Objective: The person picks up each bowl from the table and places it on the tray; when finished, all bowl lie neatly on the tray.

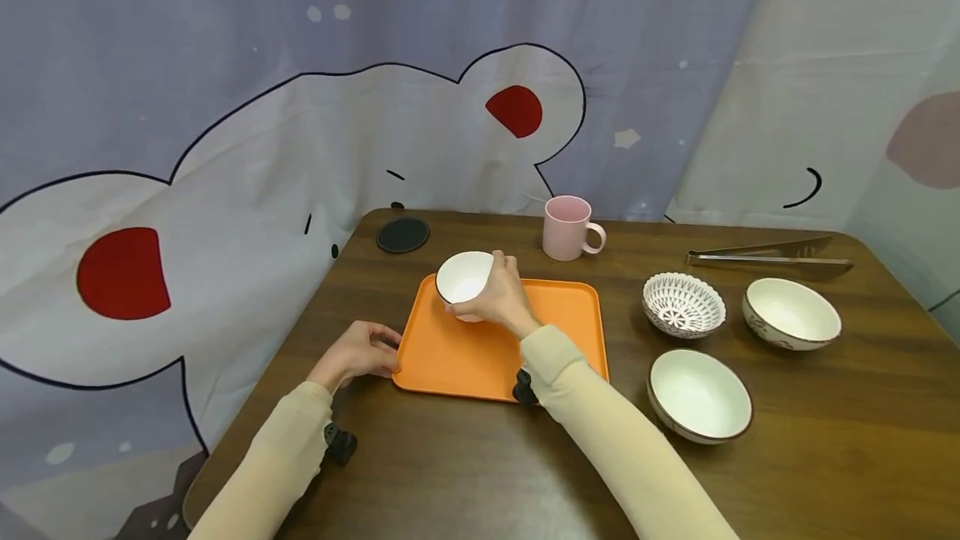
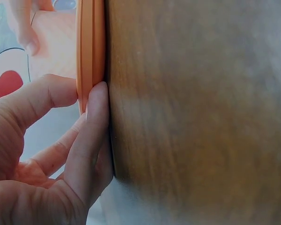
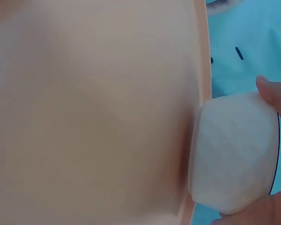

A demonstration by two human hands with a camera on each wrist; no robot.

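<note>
An orange tray [image 1: 457, 361] lies on the wooden table. My left hand [image 1: 363, 352] is at its left edge, and in the left wrist view the fingers [image 2: 97, 105] pinch the tray's rim [image 2: 91, 47]. My right hand [image 1: 501, 297] grips a small white bowl [image 1: 463, 273] by its sides, over the tray's back left corner. The bowl is upright with a thin dark rim. From the right wrist view, its pale faceted side [image 3: 234, 152] shows close to the tray; whether its base touches, I cannot tell.
Behind the tray stand a pink mug [image 1: 564, 229] and a round black coaster [image 1: 402, 235]. To the right are a patterned bowl [image 1: 683, 306], a cream bowl [image 1: 792, 314], a larger dark-rimmed bowl [image 1: 701, 397] and metal tongs [image 1: 765, 258]. A printed curtain [image 1: 420, 132] hangs behind the table.
</note>
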